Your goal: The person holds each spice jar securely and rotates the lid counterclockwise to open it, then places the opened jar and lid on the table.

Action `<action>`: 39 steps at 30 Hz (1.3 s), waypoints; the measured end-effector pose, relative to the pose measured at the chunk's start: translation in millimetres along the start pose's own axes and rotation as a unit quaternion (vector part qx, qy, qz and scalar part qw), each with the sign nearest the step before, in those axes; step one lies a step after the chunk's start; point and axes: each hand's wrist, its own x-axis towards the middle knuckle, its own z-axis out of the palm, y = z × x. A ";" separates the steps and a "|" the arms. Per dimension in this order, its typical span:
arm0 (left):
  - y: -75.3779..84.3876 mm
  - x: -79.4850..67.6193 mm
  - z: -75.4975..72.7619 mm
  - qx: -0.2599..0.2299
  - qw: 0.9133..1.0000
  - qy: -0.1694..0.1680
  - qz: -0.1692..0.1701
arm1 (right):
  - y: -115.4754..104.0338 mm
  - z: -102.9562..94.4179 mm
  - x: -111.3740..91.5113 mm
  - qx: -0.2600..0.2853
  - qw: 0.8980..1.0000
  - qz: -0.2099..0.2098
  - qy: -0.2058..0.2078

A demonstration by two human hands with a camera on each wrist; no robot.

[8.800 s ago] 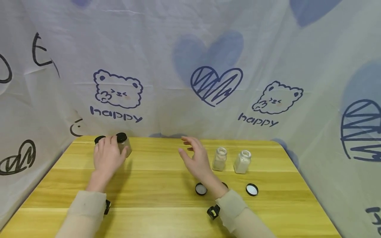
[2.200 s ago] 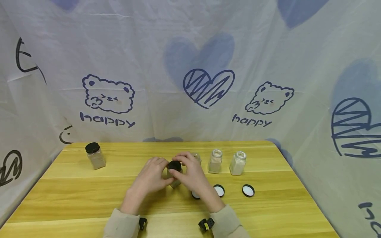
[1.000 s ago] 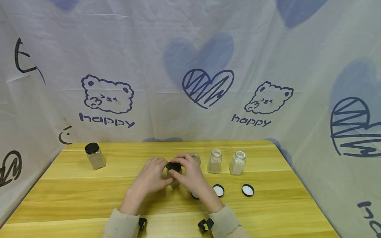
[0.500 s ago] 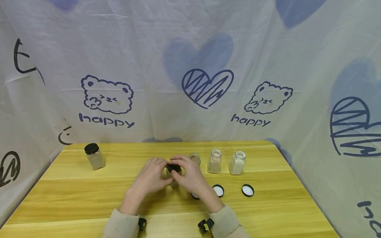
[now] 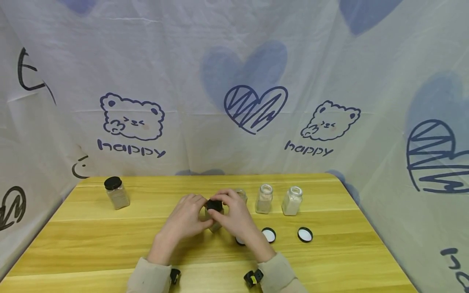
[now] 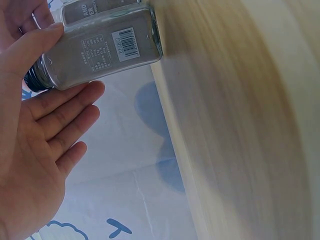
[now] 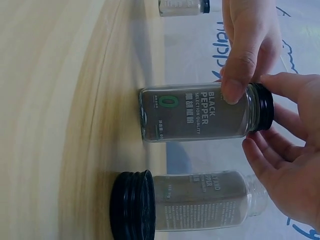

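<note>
A glass jar of black pepper (image 7: 192, 115) stands upright on the table between the two hands; its label reads "BLACK PEPPER". The left hand (image 5: 186, 217) grips its body just below the top, thumb on the near face. Fingers and thumb of the right hand (image 5: 236, 215) pinch the black lid (image 7: 263, 106), which sits on the jar's neck. Close behind the right hand is an uncapped jar (image 7: 200, 200) of greyish powder, partly hidden in the head view. A loose black lid (image 7: 132, 205) lies near the right wrist.
Two more uncapped jars (image 5: 264, 199) (image 5: 292, 202) stand to the right. In front lie upturned lids (image 5: 269, 235) (image 5: 305, 234), one partly under the right forearm. A capped jar (image 5: 118, 196) stands at the back left of the wooden table (image 5: 91, 244); a printed cloth (image 5: 198, 134) hangs behind.
Since the oldest frame, the left hand has brought one capped jar from the back left to the middle, and the right hand has taken its lid. Lately only the right fingers shift slightly around the lid.
</note>
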 end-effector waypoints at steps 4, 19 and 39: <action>0.1 0.3 0.1 -0.001 1.000 -0.005 -0.004 | 0.8 0.4 -0.2 -0.004 1.000 -0.003 -0.002; -0.3 0.7 0.5 -0.004 1.000 -0.007 -0.005 | -0.3 -3.9 0.4 0.007 0.999 -0.025 -0.030; 0.3 0.4 0.4 0.000 1.000 0.007 0.004 | 1.2 -0.7 0.7 0.012 1.000 -0.005 -0.003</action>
